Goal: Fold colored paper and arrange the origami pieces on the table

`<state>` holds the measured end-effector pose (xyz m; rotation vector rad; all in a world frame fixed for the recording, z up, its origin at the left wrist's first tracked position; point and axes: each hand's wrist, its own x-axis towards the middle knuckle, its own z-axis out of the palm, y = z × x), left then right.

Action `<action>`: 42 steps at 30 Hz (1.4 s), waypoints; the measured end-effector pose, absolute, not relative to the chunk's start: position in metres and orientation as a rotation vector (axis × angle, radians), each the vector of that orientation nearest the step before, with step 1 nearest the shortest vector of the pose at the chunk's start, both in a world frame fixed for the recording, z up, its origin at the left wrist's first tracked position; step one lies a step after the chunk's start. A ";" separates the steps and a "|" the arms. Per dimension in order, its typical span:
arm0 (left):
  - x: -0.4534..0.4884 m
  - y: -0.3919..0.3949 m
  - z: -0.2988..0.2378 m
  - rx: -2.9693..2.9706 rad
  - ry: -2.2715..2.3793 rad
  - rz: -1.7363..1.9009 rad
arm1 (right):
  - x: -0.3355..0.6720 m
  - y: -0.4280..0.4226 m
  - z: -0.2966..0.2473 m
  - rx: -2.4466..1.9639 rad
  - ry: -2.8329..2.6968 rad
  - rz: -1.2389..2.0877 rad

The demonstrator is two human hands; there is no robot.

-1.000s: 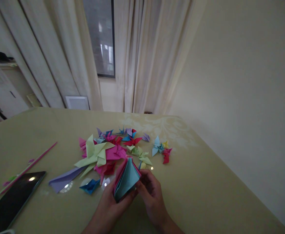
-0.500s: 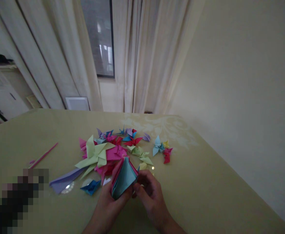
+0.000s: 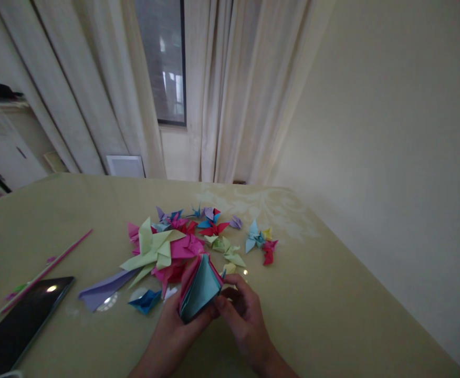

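Note:
Both my hands hold a stack of coloured paper sheets, light blue on the facing side with pink at the edges, just above the yellow-green table. My left hand grips the stack from below and the left. My right hand pinches its right corner with curled fingers. Right behind the stack lies a heap of folded paper figures: a large pale green pinwheel, pink pieces, and a small dark blue piece.
A purple folded paper strip lies left of my hands. A dark tablet rests at the near left edge, beside a thin pink stick. Small blue, yellow and red figures sit farther right. Curtains and a window stand behind the table.
The paper stack has dropped slightly and shifted left in my hands. My right fingers have closed further in on its corner. The heap on the table has not moved.

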<state>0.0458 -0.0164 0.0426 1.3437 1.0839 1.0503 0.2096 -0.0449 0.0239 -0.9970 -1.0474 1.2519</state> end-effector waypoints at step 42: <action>0.040 -0.009 0.028 1.267 1.210 1.052 | 0.226 -0.033 0.030 -1.126 -1.232 1.015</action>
